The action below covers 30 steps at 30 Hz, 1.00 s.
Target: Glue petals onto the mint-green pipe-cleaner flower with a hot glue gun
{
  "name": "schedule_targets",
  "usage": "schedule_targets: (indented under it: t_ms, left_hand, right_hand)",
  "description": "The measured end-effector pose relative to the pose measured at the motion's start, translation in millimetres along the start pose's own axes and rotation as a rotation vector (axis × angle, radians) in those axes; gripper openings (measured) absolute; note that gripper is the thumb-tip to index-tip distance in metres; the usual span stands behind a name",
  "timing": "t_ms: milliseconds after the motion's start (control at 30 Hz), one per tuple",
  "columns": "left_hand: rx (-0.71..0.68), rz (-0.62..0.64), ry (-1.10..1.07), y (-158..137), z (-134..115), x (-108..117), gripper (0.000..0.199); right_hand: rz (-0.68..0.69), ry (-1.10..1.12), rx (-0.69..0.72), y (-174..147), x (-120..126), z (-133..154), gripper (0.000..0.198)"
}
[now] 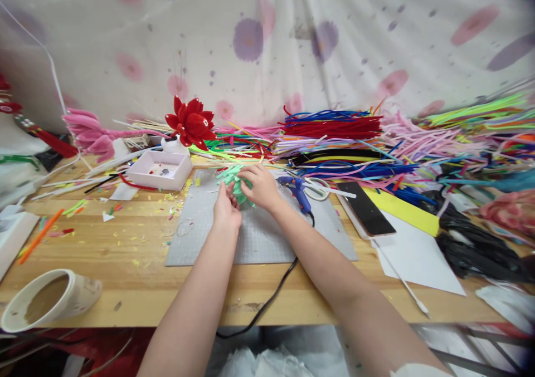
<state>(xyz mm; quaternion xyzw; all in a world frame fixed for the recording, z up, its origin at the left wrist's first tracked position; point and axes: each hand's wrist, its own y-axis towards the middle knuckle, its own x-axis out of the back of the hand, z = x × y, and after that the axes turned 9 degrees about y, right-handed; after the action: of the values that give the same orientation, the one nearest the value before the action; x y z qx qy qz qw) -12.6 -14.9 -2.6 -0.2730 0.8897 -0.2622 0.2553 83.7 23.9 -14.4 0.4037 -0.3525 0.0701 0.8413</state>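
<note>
so my left hand (228, 203)'s closed on the near edge of this mint-green bundle (228, 174) above the grey mat (263, 244), right hand (262, 186)'s bent fingers over its right side, can't tell how tight

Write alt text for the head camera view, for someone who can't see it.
A person's left hand and right hand hold a mint-green piece over a gray mat on a wooden table. A blue glue gun lies to their right; a red flower and colorful fuzzy stems sit behind.
</note>
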Motion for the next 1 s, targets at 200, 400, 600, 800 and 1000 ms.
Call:
schedule_targets:
  t_ms: [200, 400, 600, 800, 1000]
  left_hand:
    - [-0.195, 0.070, -0.251, -13.8, -18.3, 13.2, 0.027]
    - [-0.568, 0.094, 0.103, 6.4, -14.9, 17.4, 0.012]
    - [-0.882, 0.004, 0.632, 25.2, -5.5, 21.2, 0.006]
    - [-0.994, -0.052, 0.843, 14.0, -6.2, 24.9, 0.004]
    - [-1.074, -0.124, 1.014, 11.8, -7.1, 22.8, 0.011]
  right_hand:
    - [-0.031, -0.005, 0.024, -2.6, 4.1, 2.2, 0.027]
    - [-0.112, -0.018, -0.007, -10.8, 8.4, 4.0, 0.030]
    - [-0.121, -0.047, -0.022, -23.1, 8.3, -0.6, 0.031]
    - [-0.090, -0.032, -0.034, -23.2, 5.4, -0.1, 0.034]
    - [-0.093, -0.028, -0.027, -21.4, 4.7, 1.9, 0.033]
